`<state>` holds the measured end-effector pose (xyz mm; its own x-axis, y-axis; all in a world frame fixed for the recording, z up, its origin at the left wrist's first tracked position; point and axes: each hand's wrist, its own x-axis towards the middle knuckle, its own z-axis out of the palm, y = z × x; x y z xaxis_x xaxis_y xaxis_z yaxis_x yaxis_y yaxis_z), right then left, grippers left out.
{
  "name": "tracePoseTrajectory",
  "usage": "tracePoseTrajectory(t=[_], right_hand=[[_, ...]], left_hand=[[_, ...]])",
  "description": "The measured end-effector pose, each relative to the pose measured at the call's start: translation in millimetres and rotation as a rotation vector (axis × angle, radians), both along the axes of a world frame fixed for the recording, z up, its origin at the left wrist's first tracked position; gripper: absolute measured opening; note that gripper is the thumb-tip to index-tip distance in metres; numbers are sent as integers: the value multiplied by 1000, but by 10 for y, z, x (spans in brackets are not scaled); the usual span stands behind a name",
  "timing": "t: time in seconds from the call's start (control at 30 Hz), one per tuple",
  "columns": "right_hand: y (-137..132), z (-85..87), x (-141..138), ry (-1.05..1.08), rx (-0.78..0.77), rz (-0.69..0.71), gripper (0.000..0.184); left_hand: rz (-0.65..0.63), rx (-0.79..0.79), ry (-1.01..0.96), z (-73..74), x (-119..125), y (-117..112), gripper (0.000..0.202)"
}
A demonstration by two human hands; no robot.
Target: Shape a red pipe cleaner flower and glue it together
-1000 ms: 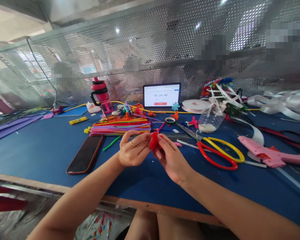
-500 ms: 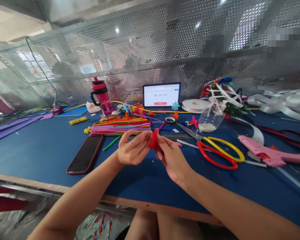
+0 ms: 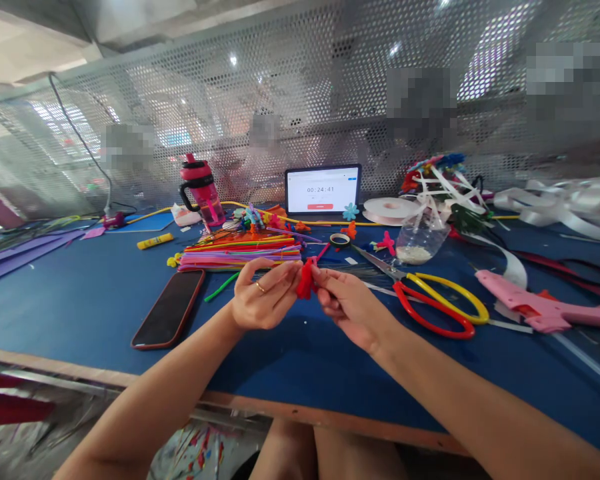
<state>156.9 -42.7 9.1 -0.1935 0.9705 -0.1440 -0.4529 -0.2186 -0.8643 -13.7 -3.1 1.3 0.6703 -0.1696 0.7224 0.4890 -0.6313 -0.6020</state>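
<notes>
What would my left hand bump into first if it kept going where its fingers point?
The left hand points its fingers to the right, at the red fuzzy piece that they pinch. Just past it are fingertips of the right hand, seemingly at the same depth.

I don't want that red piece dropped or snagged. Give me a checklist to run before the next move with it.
1. Grip on the red fuzzy piece: fingertips of the left hand and right hand pinch it from both sides. Ok.
2. Piece clear of the table: it appears to be held above it. Ok.
3. Scissors: flat on the table, right of the right hand, not touching it. Ok.
4. Phone: lies left of the left hand, apart from the forearm. Ok.
5. Pipe-cleaner bundle: just behind the hands, probably reachable. Ok.
6. Parts of the piece under the fingers: hidden. Cannot tell.
</notes>
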Motion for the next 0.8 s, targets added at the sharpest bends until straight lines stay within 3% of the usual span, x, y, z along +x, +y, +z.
tracePoseTrajectory(t=[0.2,0.8], right_hand=[[16,38,0,17,-71,33,26],[-12,8,-25,72,5,63,25]], left_hand=[[-19,-21,-1,-10,-17,5,14],[-14,-20,-63,-6,-10,21,13]])
